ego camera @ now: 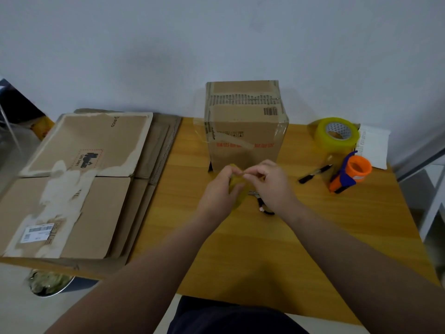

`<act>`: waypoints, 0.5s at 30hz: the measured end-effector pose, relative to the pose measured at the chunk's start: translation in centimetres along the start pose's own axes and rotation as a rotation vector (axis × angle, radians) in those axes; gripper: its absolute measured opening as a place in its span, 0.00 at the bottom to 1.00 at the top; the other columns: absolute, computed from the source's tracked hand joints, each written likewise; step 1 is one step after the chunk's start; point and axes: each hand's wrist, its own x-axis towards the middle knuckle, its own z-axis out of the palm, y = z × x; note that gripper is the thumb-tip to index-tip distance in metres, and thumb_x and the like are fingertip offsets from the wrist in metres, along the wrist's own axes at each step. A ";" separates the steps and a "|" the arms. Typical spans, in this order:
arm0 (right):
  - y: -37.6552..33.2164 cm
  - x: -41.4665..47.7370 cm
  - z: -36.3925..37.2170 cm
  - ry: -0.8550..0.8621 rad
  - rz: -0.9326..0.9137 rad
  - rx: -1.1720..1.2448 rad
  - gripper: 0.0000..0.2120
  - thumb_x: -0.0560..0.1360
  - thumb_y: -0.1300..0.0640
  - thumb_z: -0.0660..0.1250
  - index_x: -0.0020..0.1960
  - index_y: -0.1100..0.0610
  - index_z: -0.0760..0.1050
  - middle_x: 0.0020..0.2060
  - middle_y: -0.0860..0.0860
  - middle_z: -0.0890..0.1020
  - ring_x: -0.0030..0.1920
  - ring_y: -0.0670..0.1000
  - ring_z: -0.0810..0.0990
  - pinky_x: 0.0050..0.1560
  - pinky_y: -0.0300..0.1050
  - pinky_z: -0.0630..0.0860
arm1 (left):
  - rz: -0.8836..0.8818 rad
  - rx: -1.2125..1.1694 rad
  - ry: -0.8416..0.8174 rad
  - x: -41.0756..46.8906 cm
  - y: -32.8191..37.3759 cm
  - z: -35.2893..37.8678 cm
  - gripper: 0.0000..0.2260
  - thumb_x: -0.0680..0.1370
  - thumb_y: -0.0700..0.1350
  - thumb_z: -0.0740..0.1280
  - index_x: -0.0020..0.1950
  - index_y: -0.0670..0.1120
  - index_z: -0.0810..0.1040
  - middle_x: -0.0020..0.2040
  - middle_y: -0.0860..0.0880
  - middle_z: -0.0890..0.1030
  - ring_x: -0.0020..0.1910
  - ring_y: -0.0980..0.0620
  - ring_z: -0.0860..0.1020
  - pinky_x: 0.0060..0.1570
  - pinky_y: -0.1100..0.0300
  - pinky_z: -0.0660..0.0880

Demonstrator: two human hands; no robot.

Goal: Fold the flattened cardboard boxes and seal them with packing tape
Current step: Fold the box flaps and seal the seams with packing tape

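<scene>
Left hand (220, 186), right hand (271, 182) hold tape (239, 198).

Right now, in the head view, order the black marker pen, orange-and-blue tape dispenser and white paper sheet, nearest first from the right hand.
1. black marker pen, just to its right.
2. orange-and-blue tape dispenser, further right.
3. white paper sheet, back right corner.

Pretty flat, dimmish indoor light, no hard shadows, just a murky patch on the plain grey wall (144, 56) around 11 o'clock. The left hand (218, 186), right hand (269, 182) and the yellowish see-through tape roll (239, 200) they hold are motion-smeared. Fisheye bends the light wooden table (313, 237) edge at 3 o'clock.
</scene>
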 end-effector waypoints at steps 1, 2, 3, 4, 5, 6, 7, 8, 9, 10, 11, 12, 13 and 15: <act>0.3 0.1 0.2 -0.032 -0.038 -0.157 0.07 0.78 0.56 0.66 0.49 0.57 0.82 0.43 0.47 0.74 0.43 0.47 0.75 0.45 0.40 0.73 | 0.044 0.108 -0.023 0.1 -0.4 -0.1 0.07 0.81 0.45 0.63 0.58 0.47 0.69 0.38 0.56 0.68 0.36 0.58 0.68 0.30 0.64 0.62; 0.6 0.1 0.4 -0.090 -0.071 -0.305 0.09 0.79 0.55 0.64 0.48 0.57 0.81 0.44 0.48 0.75 0.44 0.49 0.76 0.45 0.45 0.75 | 0.077 0.198 -0.050 0.2 -0.7 -0.2 0.08 0.81 0.44 0.63 0.59 0.46 0.69 0.40 0.55 0.68 0.38 0.55 0.70 0.30 0.62 0.60; 0.8 0.0 0.5 -0.157 -0.098 -0.423 0.11 0.80 0.53 0.63 0.48 0.57 0.80 0.47 0.49 0.75 0.46 0.51 0.76 0.45 0.49 0.75 | 0.087 0.260 -0.084 0.4 -1.1 -0.3 0.09 0.81 0.45 0.63 0.59 0.45 0.69 0.42 0.54 0.69 0.41 0.52 0.71 0.31 0.61 0.58; 0.9 0.0 0.7 -0.212 -0.115 -0.510 0.12 0.81 0.51 0.61 0.49 0.58 0.79 0.49 0.50 0.76 0.49 0.52 0.76 0.46 0.51 0.76 | 0.083 0.295 -0.117 0.6 -1.4 -0.4 0.09 0.81 0.45 0.63 0.59 0.45 0.69 0.43 0.52 0.70 0.43 0.49 0.72 0.32 0.60 0.57; 0.9 0.0 0.9 -0.247 -0.130 -0.570 0.13 0.81 0.50 0.60 0.50 0.58 0.79 0.52 0.50 0.75 0.52 0.53 0.75 0.47 0.51 0.76 | 0.073 0.314 -0.149 0.8 -1.6 -0.3 0.09 0.81 0.45 0.62 0.59 0.45 0.69 0.44 0.51 0.71 0.44 0.48 0.74 0.33 0.58 0.58; 0.8 0.0 1.0 -0.275 -0.145 -0.619 0.14 0.81 0.50 0.59 0.51 0.58 0.78 0.55 0.50 0.75 0.56 0.53 0.74 0.48 0.51 0.76 | 0.065 0.326 -0.176 1.0 -1.8 -0.3 0.09 0.81 0.45 0.62 0.59 0.45 0.69 0.45 0.49 0.73 0.46 0.47 0.74 0.34 0.57 0.61; 0.6 0.0 1.0 -0.307 -0.148 -0.680 0.14 0.82 0.50 0.58 0.51 0.58 0.77 0.56 0.50 0.74 0.58 0.53 0.73 0.46 0.50 0.75 | 0.061 0.341 -0.196 1.2 -2.0 -0.2 0.09 0.81 0.45 0.62 0.59 0.45 0.69 0.47 0.48 0.75 0.47 0.46 0.75 0.36 0.55 0.64; 0.5 0.0 1.0 -0.348 -0.139 -0.754 0.14 0.82 0.50 0.57 0.50 0.58 0.76 0.52 0.51 0.73 0.58 0.54 0.73 0.42 0.49 0.73 | 0.063 0.365 -0.208 1.4 -2.2 -0.1 0.09 0.81 0.46 0.62 0.59 0.45 0.69 0.49 0.46 0.77 0.48 0.45 0.76 0.38 0.54 0.69; 0.7 0.1 0.8 -0.414 -0.105 -0.841 0.12 0.82 0.52 0.57 0.48 0.57 0.74 0.45 0.51 0.70 0.56 0.55 0.74 0.37 0.47 0.70 | 0.065 0.399 -0.212 1.6 -2.5 -0.1 0.08 0.81 0.46 0.62 0.59 0.46 0.69 0.51 0.46 0.77 0.49 0.45 0.76 0.42 0.52 0.72; 1.1 0.2 0.5 -0.496 -0.048 -0.917 0.09 0.82 0.54 0.58 0.49 0.56 0.74 0.41 0.50 0.67 0.52 0.55 0.75 0.33 0.46 0.66 | 0.063 0.439 -0.216 1.7 -3.0 -0.1 0.08 0.81 0.45 0.61 0.60 0.46 0.68 0.51 0.46 0.77 0.49 0.45 0.76 0.44 0.50 0.74; 1.9 0.2 0.1 -0.581 0.019 -0.981 0.08 0.83 0.55 0.58 0.53 0.54 0.75 0.38 0.50 0.65 0.47 0.54 0.75 0.30 0.44 0.63 | 0.059 0.481 -0.223 1.8 -3.5 -0.2 0.09 0.81 0.45 0.60 0.60 0.46 0.68 0.52 0.45 0.77 0.48 0.45 0.76 0.45 0.49 0.74; 2.9 0.2 -0.5 -0.624 0.108 -0.994 0.09 0.83 0.54 0.58 0.55 0.53 0.76 0.37 0.50 0.66 0.42 0.53 0.74 0.28 0.43 0.61 | 0.053 0.526 -0.242 1.9 -4.1 -0.3 0.09 0.82 0.45 0.60 0.61 0.46 0.67 0.52 0.45 0.78 0.47 0.46 0.76 0.44 0.50 0.74; 3.8 0.2 -1.2 -0.628 0.189 -0.963 0.12 0.83 0.50 0.58 0.54 0.54 0.77 0.36 0.51 0.70 0.38 0.53 0.74 0.27 0.44 0.63 | 0.055 0.574 -0.266 1.8 -4.6 -0.3 0.09 0.82 0.46 0.59 0.62 0.46 0.67 0.51 0.45 0.77 0.46 0.47 0.75 0.43 0.51 0.74; 5.1 -0.2 -1.8 -0.557 0.302 -0.817 0.22 0.81 0.43 0.59 0.55 0.60 0.79 0.39 0.55 0.79 0.37 0.55 0.78 0.32 0.49 0.72 | 0.066 0.647 -0.302 1.3 -5.4 0.0 0.11 0.82 0.46 0.60 0.62 0.45 0.65 0.46 0.46 0.76 0.41 0.48 0.73 0.37 0.54 0.70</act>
